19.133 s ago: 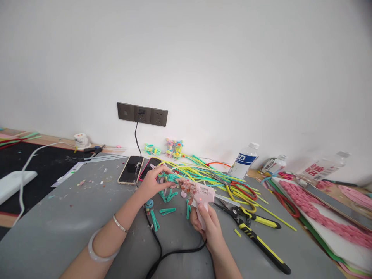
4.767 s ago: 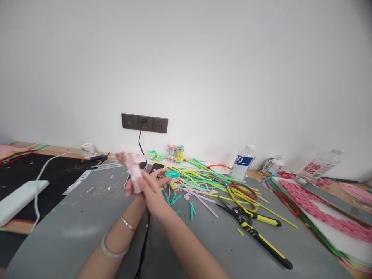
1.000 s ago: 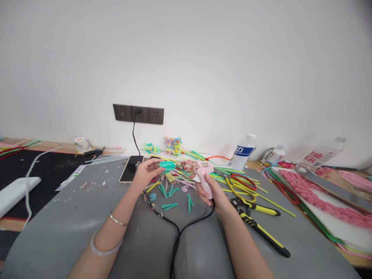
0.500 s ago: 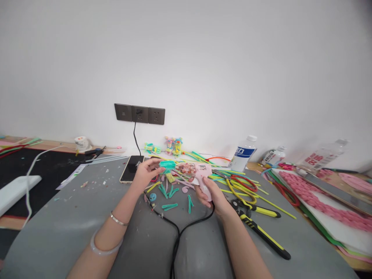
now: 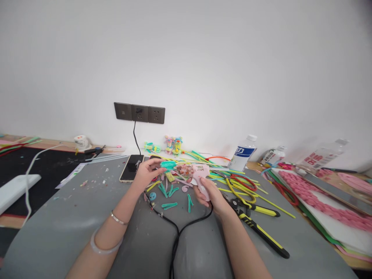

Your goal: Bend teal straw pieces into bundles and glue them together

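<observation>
My right hand is wrapped round the handle of a pink glue gun, whose nozzle end points left. A black cord runs from its handle toward me. In my left hand, fingertips and thumb pinch a fuzzy turquoise pipe-cleaner piece. The gun's front end is close to this piece; whether they touch I cannot tell. Just below lies a small yellow fuzzy piece. Several folded turquoise pipe cleaners are spread on the grey mat below my hands.
Right of my hand lie yellow-black pliers and scissors among loose pipe cleaners. A water bottle stands near the wall. A phone lies left of centre. Small pipe-cleaner figures stand at the back.
The glue gun has shifted slightly to the left, toward the turquoise piece. My left hand has barely moved and keeps its pinch.
</observation>
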Demonstrator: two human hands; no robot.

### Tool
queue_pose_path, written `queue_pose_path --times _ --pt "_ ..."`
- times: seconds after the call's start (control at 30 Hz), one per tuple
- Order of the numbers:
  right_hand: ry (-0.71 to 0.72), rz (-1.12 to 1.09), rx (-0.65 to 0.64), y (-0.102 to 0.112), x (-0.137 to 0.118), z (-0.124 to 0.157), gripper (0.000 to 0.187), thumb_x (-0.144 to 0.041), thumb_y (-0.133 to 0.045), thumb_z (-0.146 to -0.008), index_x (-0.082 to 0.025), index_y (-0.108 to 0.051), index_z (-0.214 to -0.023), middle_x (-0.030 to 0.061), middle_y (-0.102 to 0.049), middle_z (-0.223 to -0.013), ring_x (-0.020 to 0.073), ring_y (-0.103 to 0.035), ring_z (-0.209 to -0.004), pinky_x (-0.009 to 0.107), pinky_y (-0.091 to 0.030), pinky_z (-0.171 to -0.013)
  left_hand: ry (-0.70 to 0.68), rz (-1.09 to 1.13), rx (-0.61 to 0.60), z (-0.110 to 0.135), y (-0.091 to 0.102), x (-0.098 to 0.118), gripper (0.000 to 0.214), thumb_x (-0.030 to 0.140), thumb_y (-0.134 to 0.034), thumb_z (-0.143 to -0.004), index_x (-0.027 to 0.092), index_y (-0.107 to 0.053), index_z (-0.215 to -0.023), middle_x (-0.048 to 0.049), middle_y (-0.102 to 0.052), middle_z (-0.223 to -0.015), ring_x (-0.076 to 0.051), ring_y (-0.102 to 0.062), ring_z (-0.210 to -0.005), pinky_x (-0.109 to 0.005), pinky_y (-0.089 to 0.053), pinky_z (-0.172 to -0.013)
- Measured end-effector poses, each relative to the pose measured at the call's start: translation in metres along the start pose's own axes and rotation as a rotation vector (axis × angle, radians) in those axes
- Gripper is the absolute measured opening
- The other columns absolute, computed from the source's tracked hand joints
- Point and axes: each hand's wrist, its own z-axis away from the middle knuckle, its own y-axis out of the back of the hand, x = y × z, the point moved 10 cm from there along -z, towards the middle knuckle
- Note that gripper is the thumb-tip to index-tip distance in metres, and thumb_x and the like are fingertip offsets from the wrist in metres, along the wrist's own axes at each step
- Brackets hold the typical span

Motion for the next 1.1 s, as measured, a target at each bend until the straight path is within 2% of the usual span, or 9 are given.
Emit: queue_pose_path --times 0.13,0.23,0.4,0.6,1.1 --pt "-0.005 0.020 0.015 0.0022 0.0042 -0.0023 0.053 -0.067 -0.056 -0.084 -0.015 -0.063 -0.092 -0.0101 -0.038 -0.043 0.0053 -0.025 -0.028 0.020 -0.015 -0.031 0.019 0.012 0.015 0.0004 -0.0003 0.0006 0.034 0.024 -0.087 -0.059 0.015 -0.077 -0.091 -0.0058 -0.073 -0.078 -0.021 -0.068 -0.076 -0.029 -0.056 -0.066" --pt "0.006 0.028 0.026 0.0032 0.0051 -0.0026 0.052 -0.065 -0.056 -0.085 -0.015 -0.063 -0.093 -0.0100 -0.038 -0.044 0.0051 -0.025 -0.029 0.019 -0.015 -0.031 0.023 0.024 0.020 0.0001 -0.0010 0.0015 0.035 0.023 -0.088 -0.058 0.014 -0.076 -0.089 -0.0052 -0.073 -0.077 -0.020 -0.068 -0.074 -0.029 -0.055 -0.067" --pt "0.045 0.063 0.039 0.0040 0.0026 -0.0025 0.049 -0.065 -0.055 -0.087 -0.016 -0.060 -0.084 -0.0099 -0.038 -0.043 0.0048 -0.026 -0.029 0.019 -0.016 -0.031 0.020 0.030 0.021 0.0000 -0.0018 0.0035 0.033 0.024 -0.087 -0.058 0.015 -0.075 -0.088 -0.0052 -0.074 -0.080 -0.019 -0.068 -0.074 -0.030 -0.055 -0.068" --pt "0.033 0.109 0.029 0.0049 0.0040 -0.0036 0.053 -0.067 -0.051 -0.088 -0.015 -0.061 -0.087 -0.0095 -0.038 -0.044 0.0053 -0.027 -0.029 0.019 -0.016 -0.031 0.027 0.008 0.035 0.0012 -0.0009 0.0042 0.034 0.025 -0.087 -0.058 0.015 -0.075 -0.088 -0.0056 -0.074 -0.080 -0.021 -0.068 -0.077 -0.032 -0.055 -0.070" --pt "0.032 0.071 0.031 0.0069 0.0041 -0.0022 0.048 -0.064 -0.052 -0.089 -0.017 -0.060 -0.085 -0.0092 -0.038 -0.044 0.0056 -0.026 -0.031 0.021 -0.016 -0.033 0.016 0.018 0.051 0.0002 0.0020 0.0054 0.036 0.031 -0.089 -0.058 0.015 -0.076 -0.087 -0.0061 -0.075 -0.082 -0.021 -0.069 -0.078 -0.032 -0.058 -0.073"
